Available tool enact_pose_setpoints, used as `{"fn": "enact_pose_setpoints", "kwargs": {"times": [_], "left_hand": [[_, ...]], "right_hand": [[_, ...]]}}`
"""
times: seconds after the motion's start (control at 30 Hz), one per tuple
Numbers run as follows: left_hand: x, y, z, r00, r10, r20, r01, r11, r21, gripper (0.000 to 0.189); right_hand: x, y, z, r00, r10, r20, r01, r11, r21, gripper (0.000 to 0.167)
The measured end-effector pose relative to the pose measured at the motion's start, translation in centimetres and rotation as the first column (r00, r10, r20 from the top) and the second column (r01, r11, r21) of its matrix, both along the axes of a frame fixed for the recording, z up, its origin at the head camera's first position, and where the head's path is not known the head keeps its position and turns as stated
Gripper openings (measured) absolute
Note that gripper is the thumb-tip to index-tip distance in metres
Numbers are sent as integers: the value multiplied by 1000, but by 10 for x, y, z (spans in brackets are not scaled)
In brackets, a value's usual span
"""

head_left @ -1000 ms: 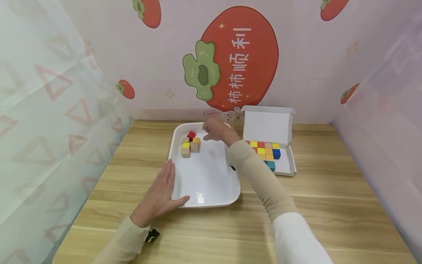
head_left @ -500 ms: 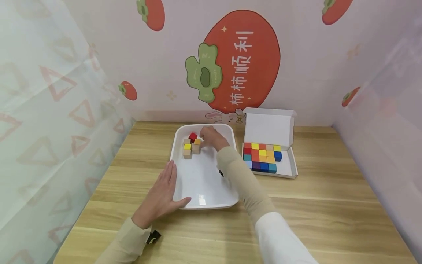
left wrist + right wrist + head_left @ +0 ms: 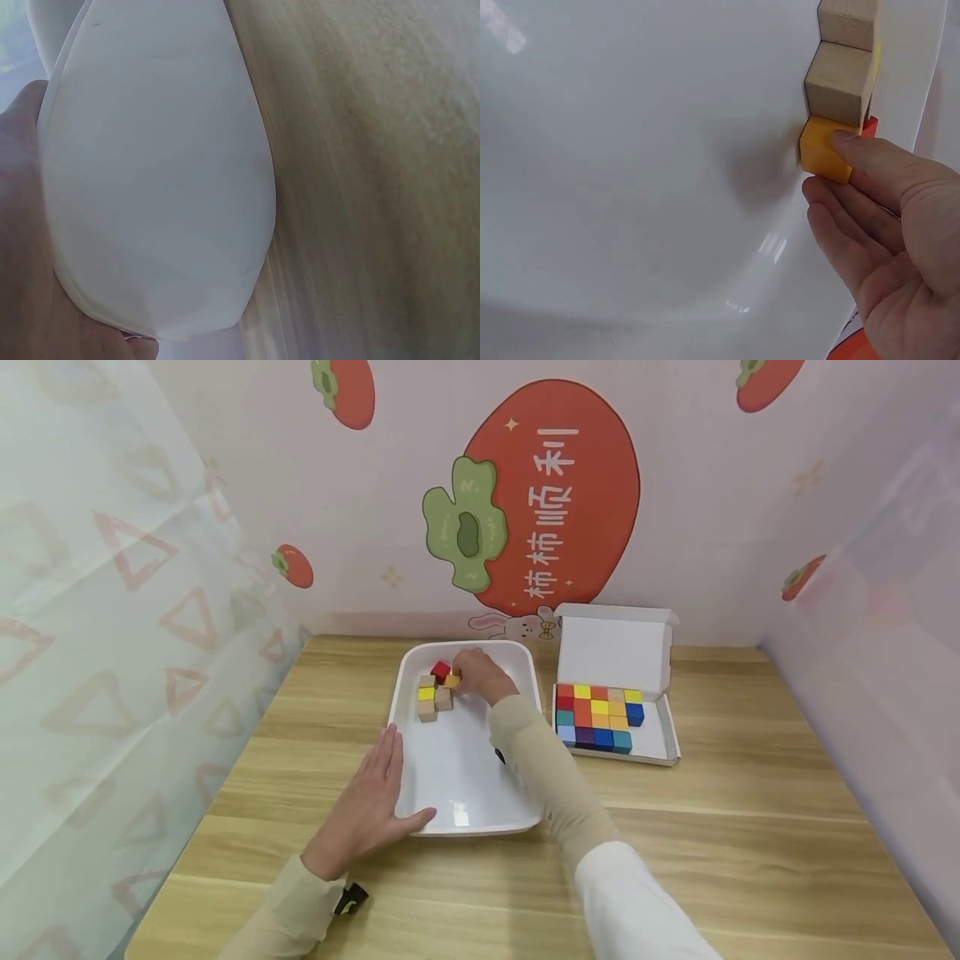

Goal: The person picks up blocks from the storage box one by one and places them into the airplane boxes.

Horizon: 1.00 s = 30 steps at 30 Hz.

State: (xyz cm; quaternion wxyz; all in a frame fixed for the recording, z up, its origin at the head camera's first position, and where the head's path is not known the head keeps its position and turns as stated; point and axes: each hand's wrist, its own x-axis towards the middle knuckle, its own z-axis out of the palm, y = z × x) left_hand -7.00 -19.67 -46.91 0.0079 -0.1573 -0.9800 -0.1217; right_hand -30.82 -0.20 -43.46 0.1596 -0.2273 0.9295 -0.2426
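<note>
My right hand [image 3: 480,677] reaches to the far end of a white tray [image 3: 468,756]. It pinches an orange-yellow cube [image 3: 823,152] between thumb and fingers, as the right wrist view shows. The cube sits right against a plain wooden block [image 3: 838,82], with a red cube [image 3: 441,671] just behind. A yellow block [image 3: 426,693] and more plain wooden blocks [image 3: 427,711] stand to the left in the same cluster. My left hand [image 3: 363,802] rests along the tray's near left edge, fingers straight and thumb spread at the corner. Seen from the left wrist, the tray's outer wall [image 3: 157,165] fills the middle.
Right of the tray, a white cardboard box [image 3: 663,735] stands with its lid [image 3: 615,652] raised. Rows of coloured cubes [image 3: 598,710] fill its left part. A printed cloth backdrop [image 3: 360,485] rises behind the wooden table [image 3: 720,827].
My right hand has come left and down to the cluster and now pinches the orange-yellow cube, which has shifted slightly back and right. My left hand stays on the tray edge.
</note>
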Motion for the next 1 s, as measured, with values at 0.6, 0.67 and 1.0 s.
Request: {"fn": "enact_pose_setpoints", "kwargs": {"times": [0.6,0.67,1.0], "left_hand": [[0,3,1,1000,-1,6,1,1000,0,122],[0,3,1,1000,1,9,-1,1000,3,122],[-1,5,0,1000,0,10,0,1000,-2,122]], "right_hand": [[6,61,60,993,80,-88,-79,997,18,25],[9,71,65,992,92,-90,-92,996,5,26],[30,141,79,993,57,-103,-61,997,-37,29]]}}
